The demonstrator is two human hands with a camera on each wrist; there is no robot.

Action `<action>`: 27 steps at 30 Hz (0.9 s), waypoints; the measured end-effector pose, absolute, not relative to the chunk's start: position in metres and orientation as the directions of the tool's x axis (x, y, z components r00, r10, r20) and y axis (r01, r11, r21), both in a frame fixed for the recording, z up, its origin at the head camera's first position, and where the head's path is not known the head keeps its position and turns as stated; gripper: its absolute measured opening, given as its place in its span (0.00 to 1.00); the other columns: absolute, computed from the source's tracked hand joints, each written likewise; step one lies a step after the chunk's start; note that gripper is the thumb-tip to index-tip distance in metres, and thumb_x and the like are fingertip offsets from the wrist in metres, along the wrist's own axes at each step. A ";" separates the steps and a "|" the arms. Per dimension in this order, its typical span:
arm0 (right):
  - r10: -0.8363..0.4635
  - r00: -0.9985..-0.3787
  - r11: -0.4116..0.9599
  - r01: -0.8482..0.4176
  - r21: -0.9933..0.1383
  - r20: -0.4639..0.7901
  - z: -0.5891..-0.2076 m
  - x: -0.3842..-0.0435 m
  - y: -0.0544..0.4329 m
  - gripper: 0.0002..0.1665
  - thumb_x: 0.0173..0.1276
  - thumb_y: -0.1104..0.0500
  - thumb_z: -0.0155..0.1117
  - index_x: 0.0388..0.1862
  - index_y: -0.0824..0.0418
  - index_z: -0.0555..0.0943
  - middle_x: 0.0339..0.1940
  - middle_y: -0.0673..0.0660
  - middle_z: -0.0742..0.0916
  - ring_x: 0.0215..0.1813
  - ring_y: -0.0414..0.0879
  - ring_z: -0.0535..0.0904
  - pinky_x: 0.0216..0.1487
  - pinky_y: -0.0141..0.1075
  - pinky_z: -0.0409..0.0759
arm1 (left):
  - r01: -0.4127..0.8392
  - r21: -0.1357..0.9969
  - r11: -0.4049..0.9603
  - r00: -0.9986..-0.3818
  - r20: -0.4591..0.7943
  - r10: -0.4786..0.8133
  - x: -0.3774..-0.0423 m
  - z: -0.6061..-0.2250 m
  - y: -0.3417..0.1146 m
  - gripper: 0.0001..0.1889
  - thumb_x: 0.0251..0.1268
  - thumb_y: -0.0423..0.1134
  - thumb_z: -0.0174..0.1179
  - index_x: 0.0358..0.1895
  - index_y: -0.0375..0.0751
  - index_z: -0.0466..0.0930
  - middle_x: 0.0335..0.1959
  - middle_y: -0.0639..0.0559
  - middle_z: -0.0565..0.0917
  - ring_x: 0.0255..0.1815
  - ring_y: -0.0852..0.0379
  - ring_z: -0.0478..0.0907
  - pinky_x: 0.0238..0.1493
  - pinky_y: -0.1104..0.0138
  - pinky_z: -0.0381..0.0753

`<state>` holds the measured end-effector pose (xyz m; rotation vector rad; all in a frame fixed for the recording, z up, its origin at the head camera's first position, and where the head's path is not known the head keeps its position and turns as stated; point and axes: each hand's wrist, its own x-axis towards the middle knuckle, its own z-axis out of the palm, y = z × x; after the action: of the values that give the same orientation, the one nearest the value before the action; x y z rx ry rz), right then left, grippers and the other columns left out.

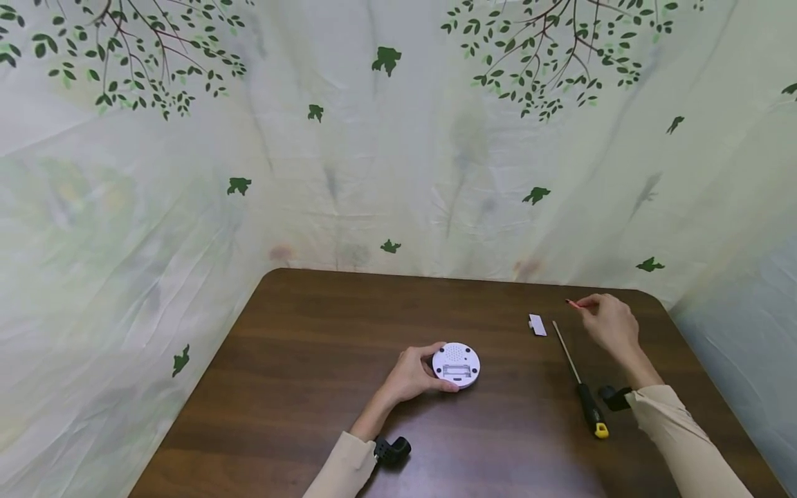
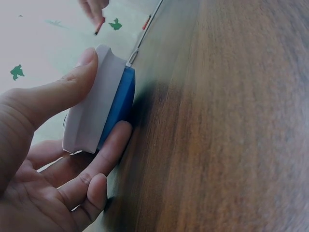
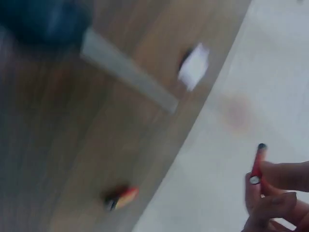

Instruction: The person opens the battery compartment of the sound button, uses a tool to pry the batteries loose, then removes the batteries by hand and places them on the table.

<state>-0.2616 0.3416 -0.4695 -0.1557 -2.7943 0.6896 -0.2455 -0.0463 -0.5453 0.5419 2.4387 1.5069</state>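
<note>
My left hand [image 1: 414, 377] grips a round white device [image 1: 456, 355] by its edge, with its underside and open battery compartment facing up in the head view. The left wrist view shows the device's other face is blue, with thumb and fingers on opposite sides. At the right, my right hand [image 1: 612, 328] pinches a small red battery [image 3: 259, 162] above the table. Left of that hand lie a small white battery cover [image 1: 537, 325] and a screwdriver [image 1: 590, 409] with a black and yellow handle. A second battery [image 3: 124, 197] lies on the table, blurred in the right wrist view.
The brown wooden table [image 1: 299, 332] has rounded far corners. A pale curtain [image 1: 405, 152] with printed leaves hangs behind it and along the sides. Each wrist wears a black camera, such as the one [image 1: 394, 451] on the left.
</note>
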 end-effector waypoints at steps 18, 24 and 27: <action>0.408 -0.910 0.814 0.396 -0.424 -0.066 -0.508 -0.269 0.420 0.13 0.66 0.60 0.58 0.31 0.67 0.85 0.27 0.64 0.85 0.28 0.54 0.76 0.24 0.42 0.70 | 0.187 0.894 0.408 -0.909 0.000 0.418 -0.243 -0.546 -0.044 0.45 0.43 0.42 0.86 0.71 0.41 0.77 0.33 0.51 0.90 0.25 0.65 0.82 0.30 0.73 0.80; 0.393 -0.913 0.824 0.402 -0.399 -0.107 -0.511 -0.270 0.422 0.15 0.70 0.57 0.58 0.32 0.67 0.86 0.33 0.67 0.87 0.31 0.58 0.79 0.27 0.44 0.74 | 0.184 0.894 0.409 -0.909 -0.003 0.416 -0.243 -0.546 -0.045 0.45 0.43 0.42 0.86 0.71 0.40 0.77 0.34 0.50 0.90 0.24 0.65 0.81 0.29 0.73 0.80; 0.393 -0.913 0.826 0.404 -0.393 -0.113 -0.512 -0.272 0.422 0.17 0.71 0.55 0.59 0.34 0.68 0.87 0.38 0.70 0.88 0.33 0.60 0.81 0.28 0.46 0.76 | 0.188 0.894 0.407 -0.909 0.002 0.417 -0.243 -0.545 -0.046 0.45 0.43 0.42 0.86 0.71 0.40 0.77 0.35 0.49 0.90 0.24 0.66 0.81 0.29 0.73 0.80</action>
<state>-0.2719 0.4217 -0.5121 -0.6613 -3.0277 0.6616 -0.2434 -0.0457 -0.5450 0.5339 2.4413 1.5075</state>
